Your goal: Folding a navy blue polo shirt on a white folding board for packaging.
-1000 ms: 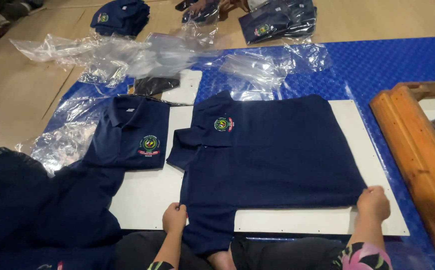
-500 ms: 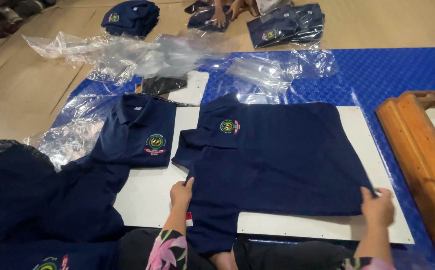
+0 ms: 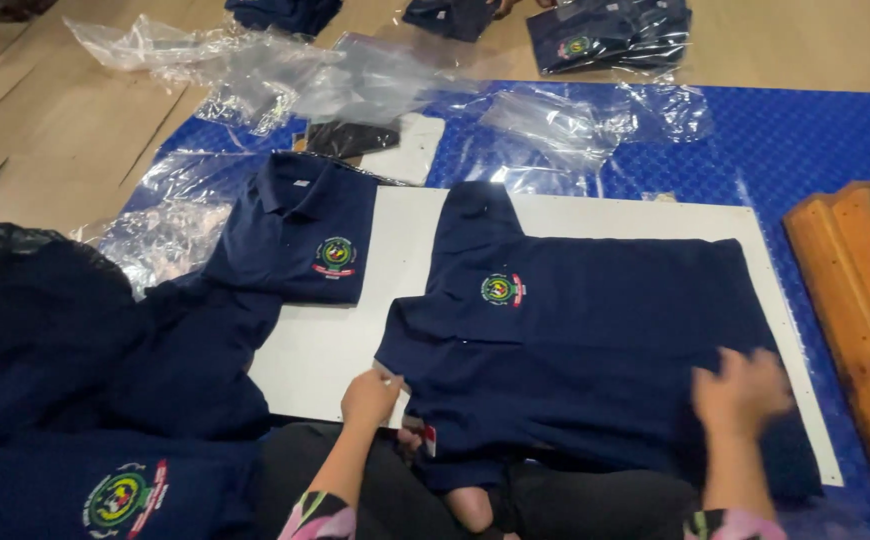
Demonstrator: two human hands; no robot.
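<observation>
From the head camera, looking down, a navy polo shirt (image 3: 595, 340) lies spread face up on a white board (image 3: 325, 350), which rests on a blue mat (image 3: 825, 140).

The left hand (image 3: 370, 397) pinches the edge of the shirt at its left sleeve, near the lower border of the board; the fingers are closed on the cloth. The right hand (image 3: 740, 392) is over the lower right part of the shirt, and it is blurred, so I cannot tell if it grips the cloth or only lies on it with spread fingers. The two hands are well apart, one at each side of the shirt.

I think the risk is an uneven fold. If one hand pulls more than the other, the cloth may slide on the smooth board and the chest emblem (image 3: 502, 290) would go off centre. The sleeve may also wrinkle under the left fingers.

A second folded polo shirt (image 3: 300, 240) lies just beside, its corner on the board, and clear plastic bags (image 3: 355, 85) lie beyond.
</observation>
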